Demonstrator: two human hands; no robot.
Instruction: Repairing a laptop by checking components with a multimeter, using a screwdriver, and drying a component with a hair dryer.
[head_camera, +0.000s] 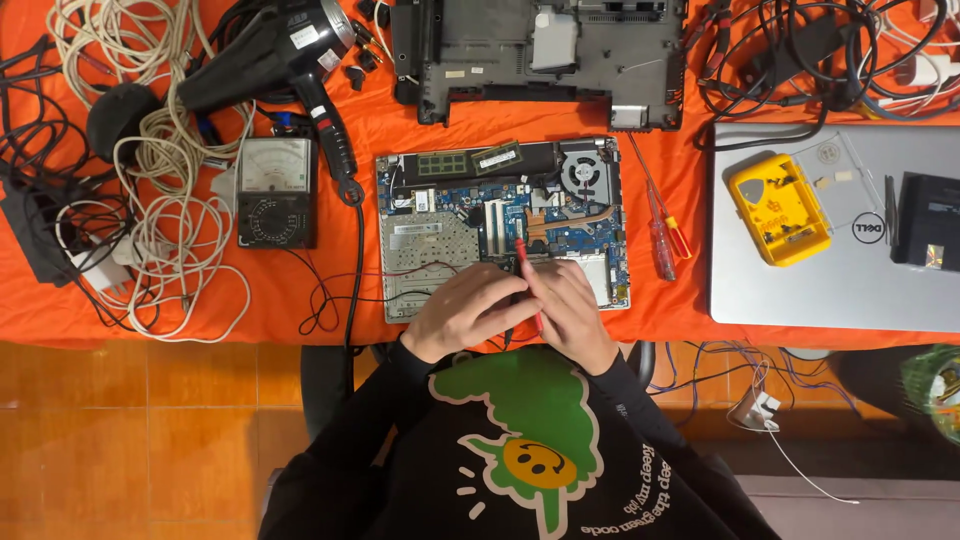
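Red probe (527, 272) half-hidden between hands

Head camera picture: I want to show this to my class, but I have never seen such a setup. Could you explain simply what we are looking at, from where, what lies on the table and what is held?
The one picture comes from a camera worn on a person's head, looking down at their own two bare hands. There is no machine. On the orange tablecloth lies an opened laptop with its circuit board showing. The left hand and right hand meet over its near edge, together holding a thin red tool; which hand grips it is unclear. Around it lie a meter, a black hair dryer, white cables, two screwdrivers, a yellow box and a closed silver laptop.
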